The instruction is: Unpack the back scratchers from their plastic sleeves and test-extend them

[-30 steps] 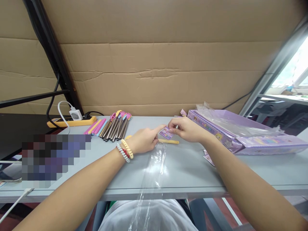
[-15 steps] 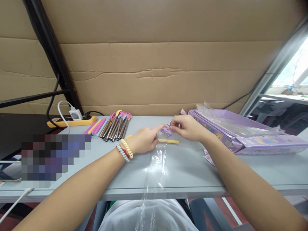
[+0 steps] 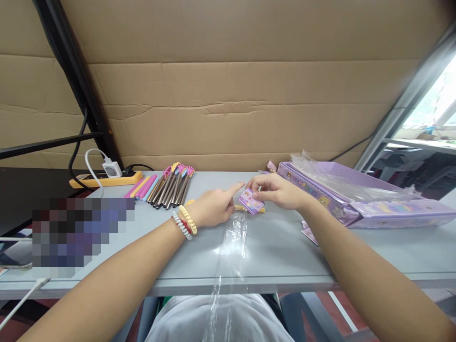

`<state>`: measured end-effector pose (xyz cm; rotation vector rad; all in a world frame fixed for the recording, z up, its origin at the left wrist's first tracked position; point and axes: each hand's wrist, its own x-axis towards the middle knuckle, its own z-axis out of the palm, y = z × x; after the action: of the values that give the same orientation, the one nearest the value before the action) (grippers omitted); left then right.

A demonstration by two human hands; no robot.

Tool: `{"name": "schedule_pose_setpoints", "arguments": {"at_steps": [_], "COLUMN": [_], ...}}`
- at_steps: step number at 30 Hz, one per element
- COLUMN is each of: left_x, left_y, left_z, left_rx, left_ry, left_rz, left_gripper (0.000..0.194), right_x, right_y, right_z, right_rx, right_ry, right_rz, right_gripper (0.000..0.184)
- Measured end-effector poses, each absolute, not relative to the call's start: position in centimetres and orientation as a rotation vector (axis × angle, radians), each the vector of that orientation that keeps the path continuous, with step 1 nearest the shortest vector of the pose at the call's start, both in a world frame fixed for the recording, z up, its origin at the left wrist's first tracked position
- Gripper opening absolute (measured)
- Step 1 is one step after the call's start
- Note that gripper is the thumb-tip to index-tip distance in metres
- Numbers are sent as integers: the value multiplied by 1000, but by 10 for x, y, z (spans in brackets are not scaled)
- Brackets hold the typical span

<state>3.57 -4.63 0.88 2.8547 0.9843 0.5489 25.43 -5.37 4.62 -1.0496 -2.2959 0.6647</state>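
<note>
My right hand (image 3: 276, 192) pinches a small purple printed card (image 3: 251, 203) just above the grey table (image 3: 278, 251). A yellow stick (image 3: 261, 210) lies under the card. My left hand (image 3: 213, 207) rests beside it with the index finger stretched toward the card and the other fingers curled; they hold the mouth of a long clear plastic sleeve (image 3: 231, 247) that runs back over the table edge to my lap. Bracelets sit on my left wrist.
A row of metal pens with coloured tops (image 3: 173, 185) and several pink, yellow and blue sticks (image 3: 140, 187) lie at the back left. A yellow power strip (image 3: 107, 180) with a white charger sits further left. A purple box (image 3: 356, 199) with plastic wrap stands right; loose cards (image 3: 308, 232) lie by it.
My right hand has turned the purple card and lowered it toward the sleeve's mouth. My left hand has stayed put.
</note>
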Motion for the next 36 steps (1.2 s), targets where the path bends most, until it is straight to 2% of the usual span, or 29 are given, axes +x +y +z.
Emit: {"name": "schedule_pose_setpoints", "arguments": {"at_steps": [7,15,26,31,36], "left_x": [35,35,36,35,36], "left_y": [-45,-45,-47,-46,-47], "left_z": [7,8,11,10,11], "left_rx": [2840,2856,2799,2859,2934], "left_ry": [955,915,916,871,889], "left_rz": [599,623,649,687,659], "left_gripper": [64,37,31,37,30], "right_x": [252,250,248,248,244], "right_y": [-58,-58,-57,-61,-68], "right_z": [48,47,45,49,51], "right_rx": [-1040,-1106,-1170,-1197,-1188], "right_ry": [-2284,-2355,-2366,-2387,-2391], "right_rz": [617,716,641,496,400], "right_gripper": [20,12,6,12,15]}}
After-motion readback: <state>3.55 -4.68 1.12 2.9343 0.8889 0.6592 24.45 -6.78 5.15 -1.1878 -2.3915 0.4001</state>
